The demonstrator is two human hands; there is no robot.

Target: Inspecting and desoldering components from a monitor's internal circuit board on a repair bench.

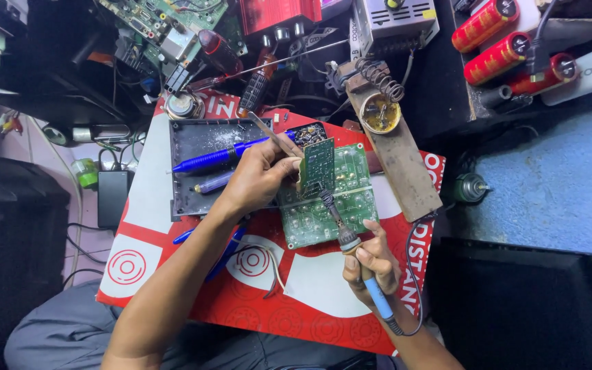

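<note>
Cluttered tabletop (173, 274) mid-frame: our left hand (258, 179) pinches the small green board (318, 166) upright over the larger board (330, 205), while our right hand (371, 264) grips the soldering iron (351, 250), tip angled up-left toward it.

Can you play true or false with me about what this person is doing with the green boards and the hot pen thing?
1. The right hand holds a soldering iron with a blue handle. True.
2. The left hand holds a small green board upright over a bigger green board. True.
3. The iron's tip touches the red cylinders. False: the tip is at the green boards; the cylinders lie far off at the top right.
4. The work lies on a plain white mat. False: the mat is red and white.
5. A blue pen-shaped tool lies in a dark tray. True.
</note>
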